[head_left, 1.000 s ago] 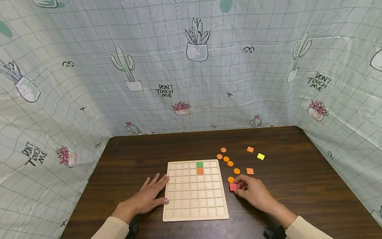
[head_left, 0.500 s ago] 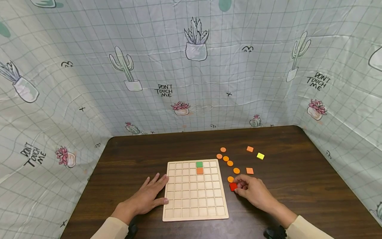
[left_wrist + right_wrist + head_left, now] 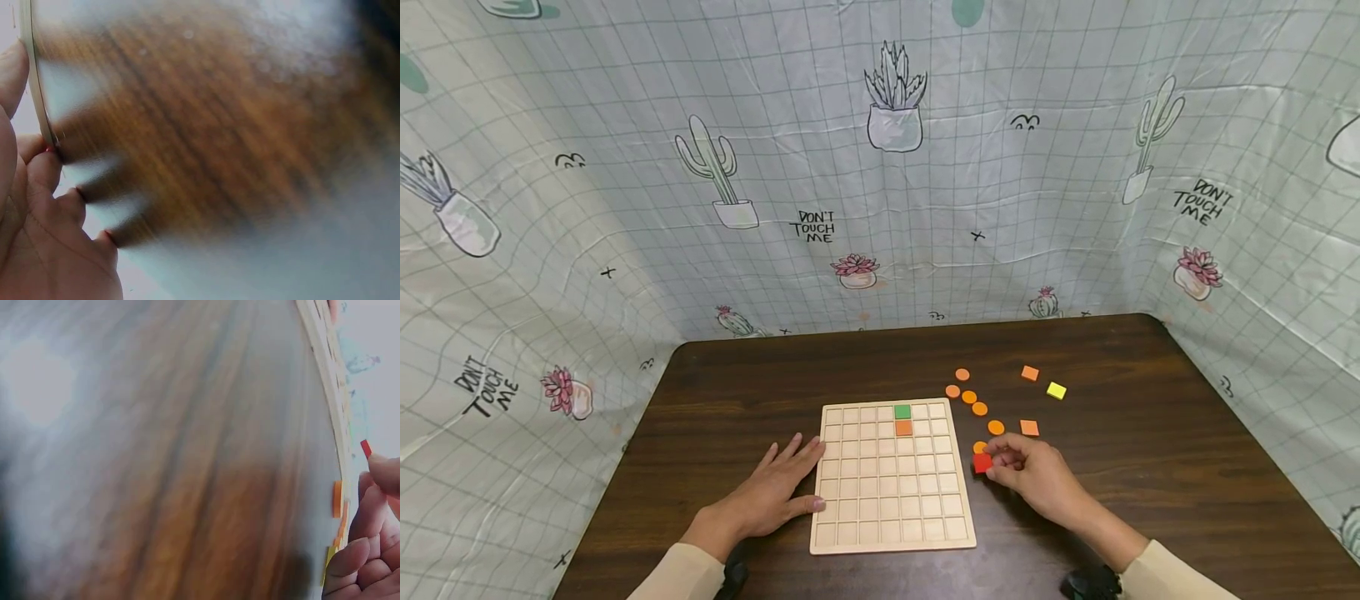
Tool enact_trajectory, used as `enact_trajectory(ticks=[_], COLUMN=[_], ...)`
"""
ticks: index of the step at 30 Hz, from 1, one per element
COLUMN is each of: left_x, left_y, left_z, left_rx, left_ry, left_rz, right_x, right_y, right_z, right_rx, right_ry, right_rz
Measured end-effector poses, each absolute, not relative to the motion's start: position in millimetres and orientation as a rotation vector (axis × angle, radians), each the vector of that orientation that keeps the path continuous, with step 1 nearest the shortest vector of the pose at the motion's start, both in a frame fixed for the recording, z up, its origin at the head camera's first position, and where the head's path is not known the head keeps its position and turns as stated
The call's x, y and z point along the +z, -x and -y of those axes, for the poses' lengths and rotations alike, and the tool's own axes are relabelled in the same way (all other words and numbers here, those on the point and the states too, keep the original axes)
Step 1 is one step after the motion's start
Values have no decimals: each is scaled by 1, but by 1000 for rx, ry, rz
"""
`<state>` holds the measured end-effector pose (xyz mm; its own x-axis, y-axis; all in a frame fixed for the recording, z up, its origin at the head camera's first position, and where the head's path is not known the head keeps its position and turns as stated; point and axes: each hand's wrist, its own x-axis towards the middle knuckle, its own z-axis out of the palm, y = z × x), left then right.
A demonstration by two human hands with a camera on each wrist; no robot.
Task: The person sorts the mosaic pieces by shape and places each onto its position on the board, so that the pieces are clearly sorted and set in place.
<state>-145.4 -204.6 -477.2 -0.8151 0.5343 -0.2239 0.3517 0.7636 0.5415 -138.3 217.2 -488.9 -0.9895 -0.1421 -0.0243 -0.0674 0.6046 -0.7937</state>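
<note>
On my head view, a dark, wood-grained table (image 3: 737,383) fills the lower frame, enclosed by a creased, grid-printed cactus curtain (image 3: 805,167). At lower centre I see a pale, square-celled board (image 3: 868,475); the left hand (image 3: 765,497), fingers straight, touches its left edge. Right of it, the right hand (image 3: 1037,477) pinches a red square tile (image 3: 982,463) below flat orange discs (image 3: 980,409).

Red square (image 3: 982,463) shifted slightly forward, right hand (image 3: 1037,475) with it, orange disc (image 3: 978,447) now partly hidden
</note>
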Motion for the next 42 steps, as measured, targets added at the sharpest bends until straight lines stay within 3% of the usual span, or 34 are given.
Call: enact_trajectory(ticks=[42], left_x=[-478], left_y=[147], left_z=[205], left_rx=[734], left_ry=[-639], left_rz=[-2565], right_x=[-476], right_y=[186], right_z=[-129], right_rx=[-1450], right_ry=[267], right_rz=[-2622])
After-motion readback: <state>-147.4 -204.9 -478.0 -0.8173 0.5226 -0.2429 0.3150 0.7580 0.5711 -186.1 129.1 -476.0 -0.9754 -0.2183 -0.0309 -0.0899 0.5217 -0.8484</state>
